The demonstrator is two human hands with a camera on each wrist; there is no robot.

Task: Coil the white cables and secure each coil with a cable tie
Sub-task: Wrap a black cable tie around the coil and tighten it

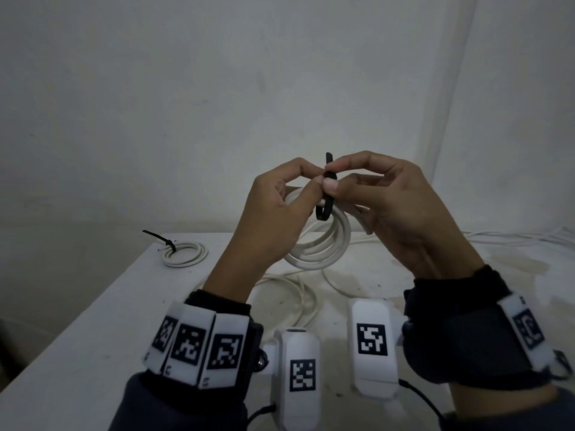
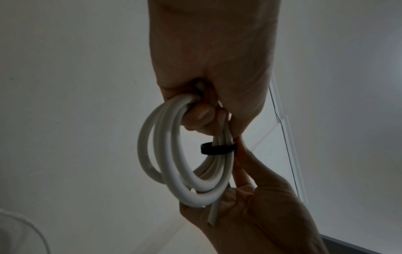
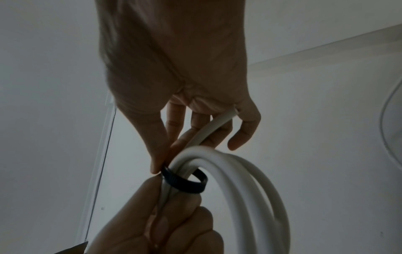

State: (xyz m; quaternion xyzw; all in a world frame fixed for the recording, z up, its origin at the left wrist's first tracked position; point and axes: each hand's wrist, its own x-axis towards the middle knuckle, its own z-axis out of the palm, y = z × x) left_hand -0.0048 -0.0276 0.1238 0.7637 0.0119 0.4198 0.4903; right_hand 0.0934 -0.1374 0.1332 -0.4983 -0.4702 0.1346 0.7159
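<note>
The white coil (image 1: pixel 314 244) is hanging above the table's (image 1: pixel 77 321) middle, black cable tie (image 1: pixel 323 209) looped loosely round its top — tail pointing straight up. Your right hand (image 1: pixel 385 209) is pinching that tail; your left hand (image 1: pixel 267 219) is gripping the coil just beside — so you're pulling upward.

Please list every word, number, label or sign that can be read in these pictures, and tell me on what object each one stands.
No readable words, brands or numbers appear in any view.
Black-and-white square code markers stand on the white wrist-worn units; they are patterns, not text.
The held white cable coil, black cable tie and tied coil carry no visible print.
</note>
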